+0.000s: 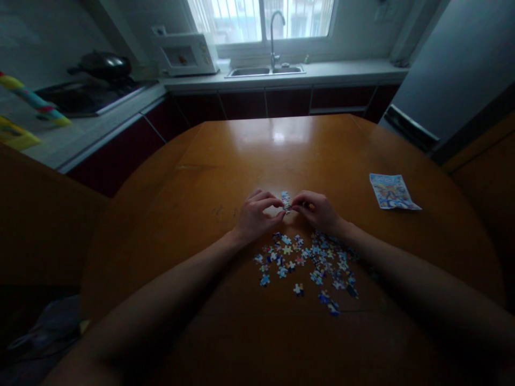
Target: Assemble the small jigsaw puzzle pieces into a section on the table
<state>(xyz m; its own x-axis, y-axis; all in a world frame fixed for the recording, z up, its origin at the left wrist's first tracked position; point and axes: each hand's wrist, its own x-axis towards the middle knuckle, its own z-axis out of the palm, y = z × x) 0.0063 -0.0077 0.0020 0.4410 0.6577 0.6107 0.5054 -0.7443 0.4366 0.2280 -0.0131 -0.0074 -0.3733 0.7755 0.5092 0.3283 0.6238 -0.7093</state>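
— Two hands meet over the table, yes?

— Yes. The left hand and the right hand rest on the round wooden table, fingertips turned toward each other, with a small cluster of joined jigsaw pieces between them.

— How do the fingers sit?

— Both hands are curled, thumb and forefinger drawn close together in a pinch at the edges of that cluster. Whether each pinch truly grips a piece or only touches it is too small to tell.

— And the rest of the puzzle?

— Loose puzzle pieces lie scattered on the table just nearer the person than the hands, between the two forearms, mostly blue and white.

— Anything else on the tabletop?

— A printed picture sheet lies flat well off to the right. Beyond the table stand a sink with a tall tap under the window, a white microwave and a dark pan on the hob.
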